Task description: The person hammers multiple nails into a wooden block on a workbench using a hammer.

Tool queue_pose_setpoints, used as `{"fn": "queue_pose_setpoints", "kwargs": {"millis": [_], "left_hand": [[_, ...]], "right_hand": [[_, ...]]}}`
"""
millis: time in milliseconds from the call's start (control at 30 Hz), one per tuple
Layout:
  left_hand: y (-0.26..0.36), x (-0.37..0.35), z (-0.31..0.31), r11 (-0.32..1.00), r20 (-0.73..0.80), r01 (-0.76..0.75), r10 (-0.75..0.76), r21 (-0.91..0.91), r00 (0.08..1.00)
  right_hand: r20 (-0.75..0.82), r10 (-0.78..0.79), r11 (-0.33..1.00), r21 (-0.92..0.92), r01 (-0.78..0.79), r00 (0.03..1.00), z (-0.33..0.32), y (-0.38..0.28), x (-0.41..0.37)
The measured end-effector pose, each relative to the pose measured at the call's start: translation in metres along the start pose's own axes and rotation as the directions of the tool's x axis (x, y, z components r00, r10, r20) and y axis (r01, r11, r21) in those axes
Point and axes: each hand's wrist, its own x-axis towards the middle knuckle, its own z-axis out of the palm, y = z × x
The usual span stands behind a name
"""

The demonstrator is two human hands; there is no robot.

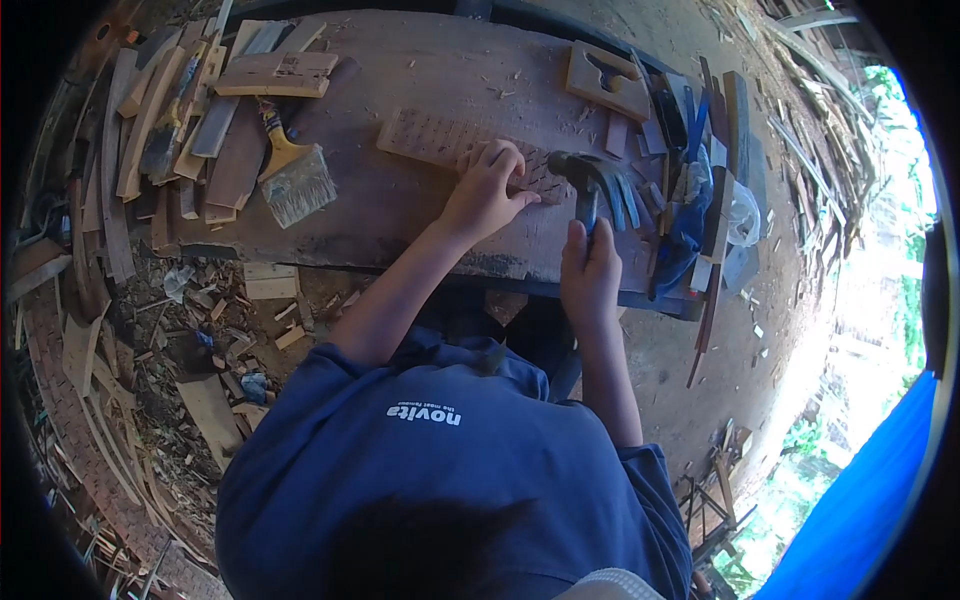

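On the workbench (400,60) lies a short wooden board (425,138) with rows of small dark marks or nails on its face. My left hand (487,195) rests over the board, fingers curled and thumb pinched toward them; whatever is between them is too small to make out. My right hand (592,270) is wrapped around the handle of a claw hammer (582,175). The hammer's head hangs close to the board's right end, a little to the right of my left fingertips.
A wide paintbrush (298,185) and stacked wood strips (240,150) lie on the left. To the right are a wooden block with a cut-out (607,82), a blue cloth (682,240) and a clear plastic bag (743,215). Wood scraps (290,335) litter the ground.
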Motion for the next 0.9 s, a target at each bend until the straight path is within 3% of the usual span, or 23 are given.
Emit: {"fn": "queue_pose_setpoints", "kwargs": {"millis": [100, 167, 233, 300, 367, 500, 900], "left_hand": [[0.0, -0.001, 0.001, 1.0, 0.015, 0.006, -0.007, 0.019, 1.0], [-0.004, -0.002, 0.006, 0.998, 0.022, -0.013, 0.012, 0.057, 1.0], [-0.003, 0.001, 0.005, 0.994, 0.026, -0.031, 0.028, 0.101, 0.999], [-0.001, 0.0, 0.002, 1.0, 0.03, 0.0, -0.001, 0.021, 1.0], [0.003, 0.002, -0.002, 1.0, 0.017, -0.004, 0.004, 0.008, 1.0], [0.007, 0.003, 0.001, 0.998, -0.043, -0.019, 0.022, 0.056, 0.999], [0.005, 0.004, 0.001, 0.998, -0.013, -0.009, 0.01, 0.067, 1.0]], "right_hand": [[-0.029, -0.063, 0.997, -0.048, 0.061, 0.998, 0.005, 0.007, -0.002], [0.173, 0.002, 0.979, -0.199, 0.033, 0.985, 0.001, 0.003, 0.0], [0.151, -0.012, 0.983, -0.18, 0.04, 0.988, -0.004, -0.008, 0.001], [0.138, -0.022, 0.986, -0.159, 0.044, 0.99, -0.008, -0.018, -0.001], [0.003, -0.044, 0.996, -0.084, 0.044, 0.999, -0.013, -0.025, -0.002], [-0.085, -0.044, 0.999, 0.004, 0.044, 0.995, -0.019, -0.022, -0.003], [0.017, 0.055, 0.997, -0.05, -0.054, 0.998, -0.005, -0.008, -0.003]]}}
